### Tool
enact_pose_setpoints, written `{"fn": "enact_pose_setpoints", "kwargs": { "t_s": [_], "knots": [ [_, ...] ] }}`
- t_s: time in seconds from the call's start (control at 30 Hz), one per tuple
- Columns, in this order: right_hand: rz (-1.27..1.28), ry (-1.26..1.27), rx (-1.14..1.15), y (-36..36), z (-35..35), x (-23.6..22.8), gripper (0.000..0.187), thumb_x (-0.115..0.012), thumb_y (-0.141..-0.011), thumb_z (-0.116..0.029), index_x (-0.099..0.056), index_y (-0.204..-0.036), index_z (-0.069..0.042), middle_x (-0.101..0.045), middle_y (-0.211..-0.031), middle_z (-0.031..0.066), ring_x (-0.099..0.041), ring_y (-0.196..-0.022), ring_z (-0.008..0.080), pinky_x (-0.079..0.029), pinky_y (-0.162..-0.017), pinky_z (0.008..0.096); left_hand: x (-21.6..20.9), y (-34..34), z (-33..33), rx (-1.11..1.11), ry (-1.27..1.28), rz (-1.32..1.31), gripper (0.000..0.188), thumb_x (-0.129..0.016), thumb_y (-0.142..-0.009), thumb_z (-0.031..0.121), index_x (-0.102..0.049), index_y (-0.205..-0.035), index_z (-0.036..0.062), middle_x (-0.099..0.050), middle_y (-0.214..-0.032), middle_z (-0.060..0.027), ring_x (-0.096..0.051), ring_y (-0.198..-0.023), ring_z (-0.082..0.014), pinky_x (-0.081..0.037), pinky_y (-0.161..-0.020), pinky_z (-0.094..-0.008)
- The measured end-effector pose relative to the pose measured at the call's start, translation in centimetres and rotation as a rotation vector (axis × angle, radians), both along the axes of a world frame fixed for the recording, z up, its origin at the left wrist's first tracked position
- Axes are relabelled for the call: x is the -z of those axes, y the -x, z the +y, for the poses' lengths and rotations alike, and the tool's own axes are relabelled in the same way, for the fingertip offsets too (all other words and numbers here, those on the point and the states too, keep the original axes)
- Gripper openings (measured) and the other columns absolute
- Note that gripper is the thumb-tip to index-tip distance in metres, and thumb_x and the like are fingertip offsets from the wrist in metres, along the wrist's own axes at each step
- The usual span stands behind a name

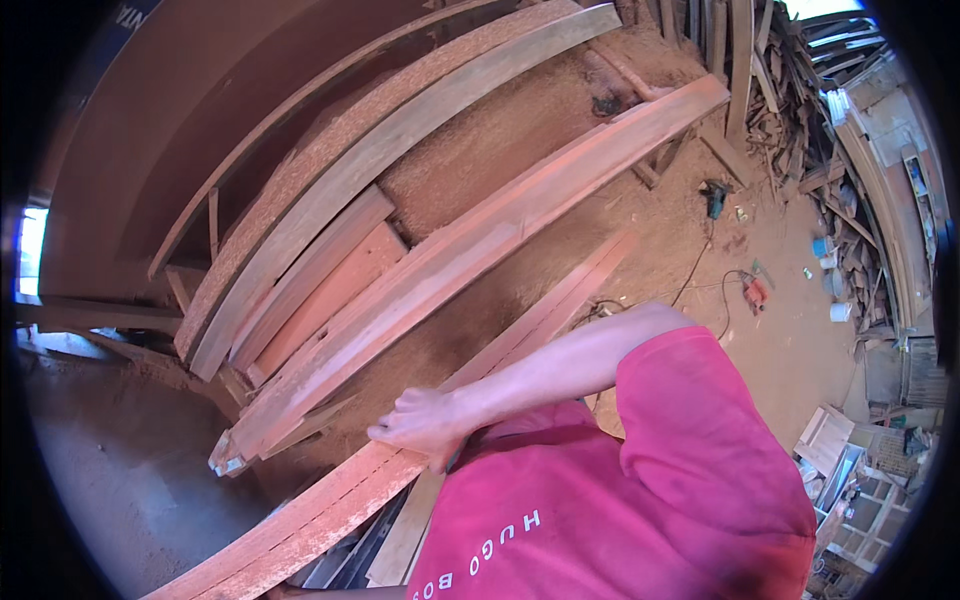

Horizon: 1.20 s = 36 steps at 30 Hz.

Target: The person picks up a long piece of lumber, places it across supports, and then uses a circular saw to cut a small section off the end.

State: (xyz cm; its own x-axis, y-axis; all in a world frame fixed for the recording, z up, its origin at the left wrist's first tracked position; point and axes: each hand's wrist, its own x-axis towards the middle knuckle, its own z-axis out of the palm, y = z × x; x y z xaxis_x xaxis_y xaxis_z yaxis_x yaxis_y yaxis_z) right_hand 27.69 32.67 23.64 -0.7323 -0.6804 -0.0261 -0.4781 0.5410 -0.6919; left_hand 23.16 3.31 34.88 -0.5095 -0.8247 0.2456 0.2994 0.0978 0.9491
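Observation:
A long reddish plank [330, 503] with a dark line along its length runs from the lower left, under my right hand and past my right forearm, toward the upper right. My right hand [420, 425] is closed on the plank's edge, its fingers bent over the wood. At the bottom edge, only a small dark part of my left hand [285, 592] shows beside the plank's near end. Its fingers are hidden, so its grip cannot be made out. My pink sleeve and shirt cover the lower right.
A thick timber beam [480, 235] lies beyond the plank, with shorter boards [330, 300] and a curved grey board [400, 130] behind it. A green power tool [714, 198] and a red power tool [753, 291] lie on the dusty floor with cables. Scrap wood [785, 120] is heaped at right.

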Motion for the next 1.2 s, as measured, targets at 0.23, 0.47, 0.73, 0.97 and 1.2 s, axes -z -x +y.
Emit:
{"fn": "enact_pose_setpoints", "kwargs": {
  "t_s": [0.23, 0.47, 0.73, 0.97, 1.2],
  "knots": [
    [0.053, 0.161, 0.025, 2.8, -7.2, 1.1, 0.085, -0.087, -0.048, -0.031, -0.048, -0.116, 0.001, -0.065, -0.1, 0.0202, -0.068, -0.088, 0.0399, -0.055, -0.074, 0.0487, -4.1, 1.1, -1.8, -0.012, 0.156, 0.087, 0.075, -0.062, -0.083, 0.055, -0.052, -0.139, 0.0042, -0.051, -0.141, -0.0205, -0.051, -0.128, -0.0386, -0.042, -0.105, -0.0575],
    [0.195, 0.274, 0.085, 4.7, -8.9, -0.2, 0.085, -0.086, -0.053, -0.035, -0.05, -0.12, 0.002, -0.065, -0.108, 0.0215, -0.067, -0.097, 0.04, -0.055, -0.08, 0.0486, -12.5, 0.2, -3.1, -0.074, 0.338, 0.198, 0.074, -0.062, -0.084, 0.054, -0.052, -0.138, 0.004, -0.051, -0.141, -0.0208, -0.051, -0.128, -0.0382, -0.042, -0.105, -0.0573],
    [0.147, 0.341, 0.192, 3.6, -2.0, 1.7, 0.09, -0.087, -0.059, -0.036, -0.049, -0.131, 0.002, -0.065, -0.114, 0.0249, -0.065, -0.106, 0.0403, -0.054, -0.091, 0.0475, -16.5, 1.1, -0.3, 0.288, 0.23, 0.097, 0.074, -0.07, -0.08, 0.051, -0.056, -0.135, 0.0048, -0.057, -0.133, -0.015, -0.056, -0.122, -0.0268, -0.045, -0.099, -0.0389],
    [-0.174, -0.488, 0.114, 1.9, 15.6, 0.9, 0.062, -0.088, -0.066, -0.035, -0.067, -0.112, 0.0, -0.068, -0.118, 0.0216, -0.065, -0.11, 0.0365, -0.055, -0.094, 0.0456, -17.9, 0.3, 6.8, 0.347, 0.329, 0.147, 0.067, -0.081, -0.072, 0.042, -0.064, -0.127, 0.0075, -0.059, -0.129, -0.0097, -0.056, -0.118, -0.0251, -0.045, -0.098, -0.0402],
    [0.458, 0.172, 0.316, -1.2, 20.6, -14.2, 0.08, -0.072, -0.083, -0.058, -0.055, -0.134, 0.002, -0.059, -0.132, 0.0252, -0.059, -0.123, 0.0364, -0.05, -0.1, 0.0461, -20.3, -3.6, 14.3, 0.365, 0.438, 0.259, 0.057, -0.084, -0.074, 0.032, -0.068, -0.12, 0.0023, -0.063, -0.124, -0.0077, -0.06, -0.114, -0.0212, -0.045, -0.1, -0.0373]
  ]
}}
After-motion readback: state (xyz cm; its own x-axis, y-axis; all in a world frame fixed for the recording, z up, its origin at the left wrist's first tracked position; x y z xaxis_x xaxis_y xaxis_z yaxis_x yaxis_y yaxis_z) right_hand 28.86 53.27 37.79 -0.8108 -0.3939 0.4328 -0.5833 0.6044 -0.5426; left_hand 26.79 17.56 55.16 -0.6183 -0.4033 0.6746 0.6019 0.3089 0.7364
